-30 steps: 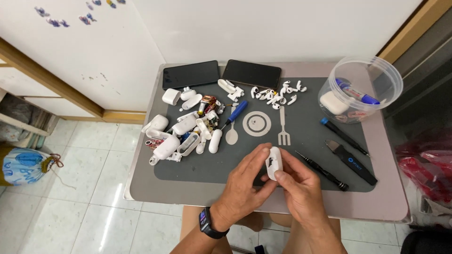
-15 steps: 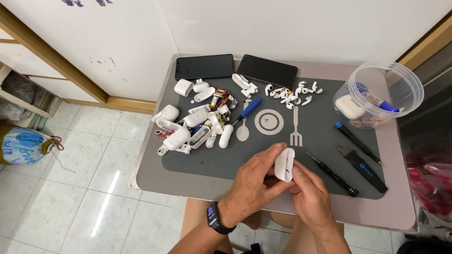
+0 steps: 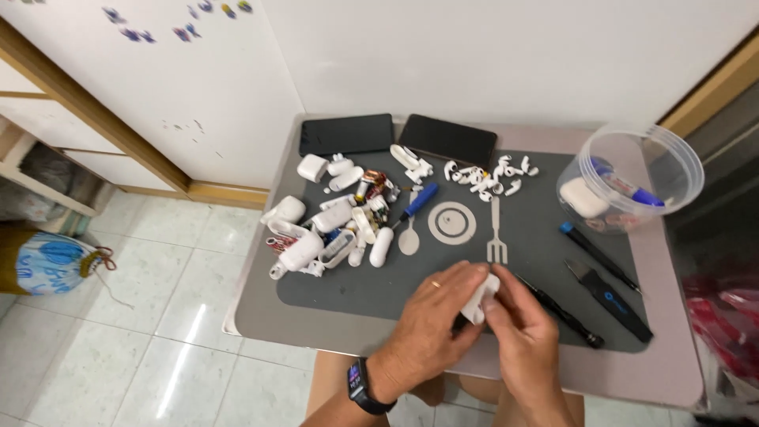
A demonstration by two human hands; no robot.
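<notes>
A small white case point(image 3: 477, 304) is gripped between the left hand point(image 3: 435, 316) and right hand point(image 3: 522, 332), both closed on it; it is held above the table's point(image 3: 261, 316) grey mat point(image 3: 356, 285), near a black screwdriver point(image 3: 561, 312).

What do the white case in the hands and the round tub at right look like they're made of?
White case, gripped by left hand and right hand: probably hard plastic, smooth and opaque; mostly hidden, so the finish is uncertain. Round tub: clear thin plastic, since its contents show through the wall.
</notes>
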